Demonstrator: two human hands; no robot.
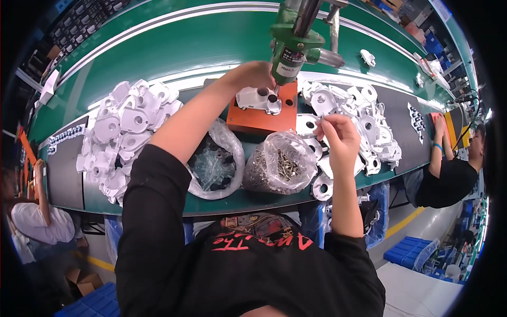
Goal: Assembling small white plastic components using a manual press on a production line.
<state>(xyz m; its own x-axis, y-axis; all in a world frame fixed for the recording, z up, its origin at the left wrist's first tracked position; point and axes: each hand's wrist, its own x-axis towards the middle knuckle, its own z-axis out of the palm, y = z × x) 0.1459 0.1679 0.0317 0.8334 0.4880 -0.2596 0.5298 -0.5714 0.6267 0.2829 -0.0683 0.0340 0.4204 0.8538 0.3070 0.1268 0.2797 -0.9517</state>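
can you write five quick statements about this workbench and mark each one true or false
1. A white casing lies on the orange block. True.
2. The right hand is inside the clear bag. False: it is raised, to the right of the bag.
3. The bag is full of white parts. False: it holds small metal pieces.
4. The left hand is beside the green machine head. True.
5. The block is under the bag. False: it sits beyond it.
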